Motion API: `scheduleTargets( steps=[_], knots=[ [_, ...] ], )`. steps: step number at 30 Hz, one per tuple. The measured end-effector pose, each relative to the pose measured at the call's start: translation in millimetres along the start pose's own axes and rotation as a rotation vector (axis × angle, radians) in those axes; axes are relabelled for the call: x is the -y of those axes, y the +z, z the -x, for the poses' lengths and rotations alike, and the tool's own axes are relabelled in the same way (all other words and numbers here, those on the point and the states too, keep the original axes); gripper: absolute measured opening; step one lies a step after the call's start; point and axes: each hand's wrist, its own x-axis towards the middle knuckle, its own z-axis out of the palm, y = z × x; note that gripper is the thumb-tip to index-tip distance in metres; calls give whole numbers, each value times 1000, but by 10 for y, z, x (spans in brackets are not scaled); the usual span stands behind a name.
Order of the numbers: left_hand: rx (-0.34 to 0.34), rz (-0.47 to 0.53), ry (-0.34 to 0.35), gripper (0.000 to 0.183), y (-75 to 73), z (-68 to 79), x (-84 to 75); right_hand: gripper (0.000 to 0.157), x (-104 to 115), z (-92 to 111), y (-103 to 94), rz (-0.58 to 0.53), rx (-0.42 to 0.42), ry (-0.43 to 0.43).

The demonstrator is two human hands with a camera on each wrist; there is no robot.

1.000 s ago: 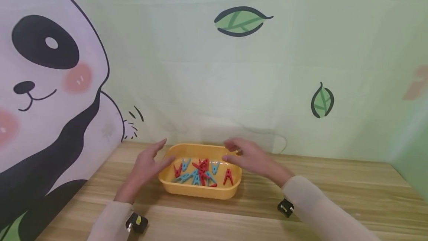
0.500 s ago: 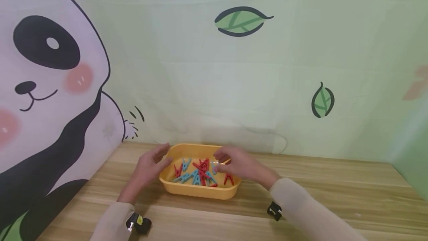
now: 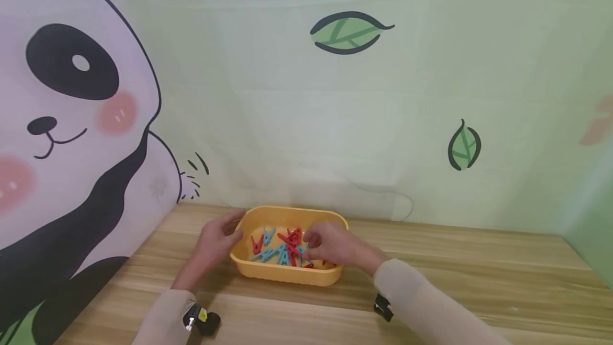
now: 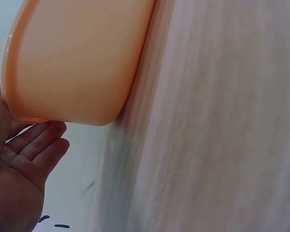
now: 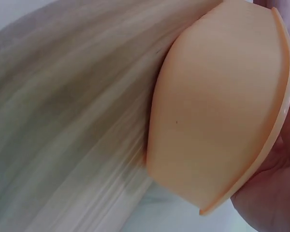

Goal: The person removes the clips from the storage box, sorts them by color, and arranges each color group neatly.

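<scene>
A yellow plastic basin sits on the table with several small red clothespins and blue clothespins lying loose in it. At its left end, my left hand holds the rim, thumb at the top edge; in the left wrist view its fingers lie bent against the outside. My right hand reaches over the right side into the basin, low above the clothespins. Its thumb and forefinger stand a little apart beside a blue clothespin, and the hand covers the pins at that end.
The wood-grain table extends to both sides and in front of the basin. Close behind stands a pale green cloth backdrop printed with leaves and a large panda. Each wrist carries a small black camera.
My right hand has moved left and down, from above the basin's right rim in among the clothespins. My left hand has shifted slightly right and come onto the left rim.
</scene>
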Motion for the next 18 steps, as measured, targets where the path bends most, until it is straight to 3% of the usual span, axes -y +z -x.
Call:
scheduleTargets(
  steps=[4,10,18],
  knots=[
    [-19,-15,-1,47,11,-5,-6,28,46,-23,29,3,30,54],
    [-33,15,-20,47,33,-5,0,25,102,-72,92,129,36,50],
    [-46,52,-37,47,41,-3,13,20,124,-137,177,206,46,77]
  ],
)
